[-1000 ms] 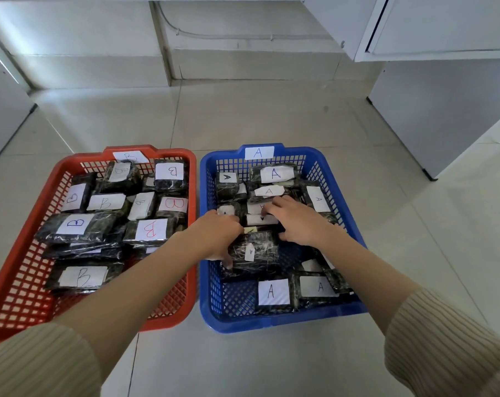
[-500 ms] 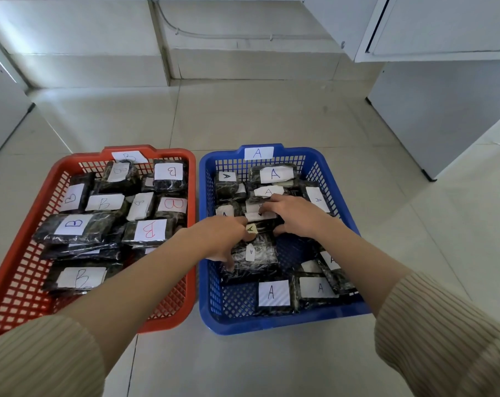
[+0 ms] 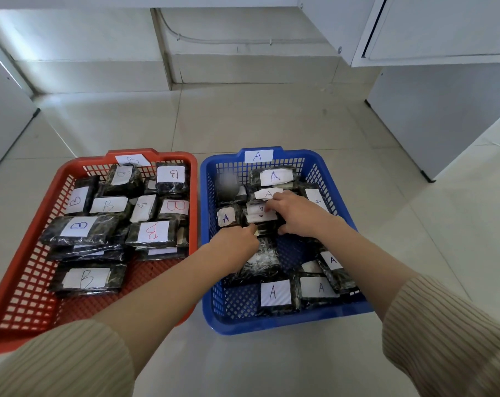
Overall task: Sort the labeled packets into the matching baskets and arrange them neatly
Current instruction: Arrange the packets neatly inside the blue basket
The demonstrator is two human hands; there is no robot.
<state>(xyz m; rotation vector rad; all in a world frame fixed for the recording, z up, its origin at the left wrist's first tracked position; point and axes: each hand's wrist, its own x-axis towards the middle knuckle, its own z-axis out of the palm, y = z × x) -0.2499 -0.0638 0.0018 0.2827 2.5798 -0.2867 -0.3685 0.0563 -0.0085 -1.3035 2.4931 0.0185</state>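
Observation:
A blue basket [image 3: 355, 222] tagged A sits on the floor at the right, holding several dark wrapped packets with white A labels. A red basket [image 3: 54, 179] tagged B stands beside it at the left, with several B packets. Both my hands are inside the blue basket. My right hand [image 3: 296, 214] grips a packet [image 3: 261, 216] in the basket's middle, thumb under its near edge. My left hand [image 3: 237, 243] touches the same packet's near left corner with its fingertips and hides part of another packet [image 3: 264, 262] below.
Pale tiled floor surrounds both baskets. A grey cabinet [image 3: 443, 116] stands at the right, a white wall ledge [image 3: 243, 67] runs along the back, and a white panel [image 3: 2, 121] stands at the left.
Both hands moved farther into the blue basket, pushing the gripped packet away from me toward the stacked A packets. The packet under my left hand stayed put.

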